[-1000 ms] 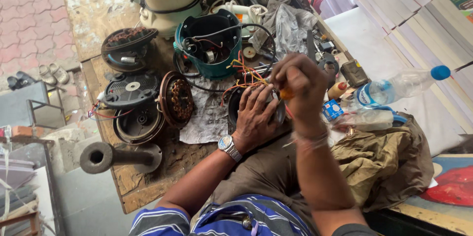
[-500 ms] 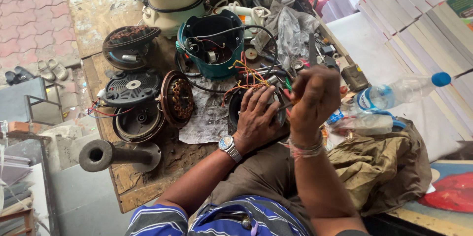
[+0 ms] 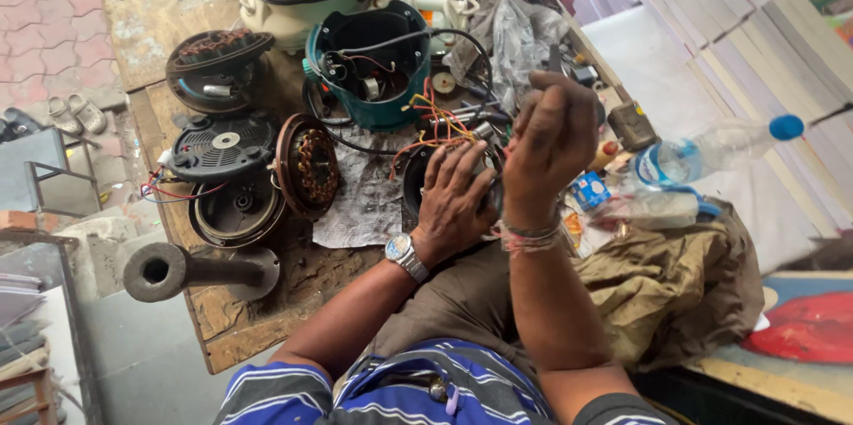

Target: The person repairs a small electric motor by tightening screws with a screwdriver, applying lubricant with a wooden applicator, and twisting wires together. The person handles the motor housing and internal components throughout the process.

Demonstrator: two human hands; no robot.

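Observation:
My left hand [image 3: 458, 198], with a wristwatch, lies pressed over a dark round motor housing [image 3: 414, 178] on the wooden bench. Red, yellow and orange wires [image 3: 434, 119] fan out from the housing just beyond my fingers. My right hand [image 3: 551, 136] is raised above and to the right of the housing, curled shut around a thin tool whose metal tip [image 3: 553, 56] sticks up past the knuckles. Most of the tool is hidden inside the fist.
A teal motor shell [image 3: 373, 61], a copper-wound stator [image 3: 306, 167], a black vented cover [image 3: 222, 145] and a metal pipe stand [image 3: 164, 270] crowd the bench [image 3: 231, 336]. At the right are a plastic bottle [image 3: 711, 150], a brown cloth [image 3: 675, 283] and stacked white boards [image 3: 755, 43].
My right hand has shifted rightward and lifted away from the wires, and the orange handle seen in it before no longer shows. My left hand stays on the housing.

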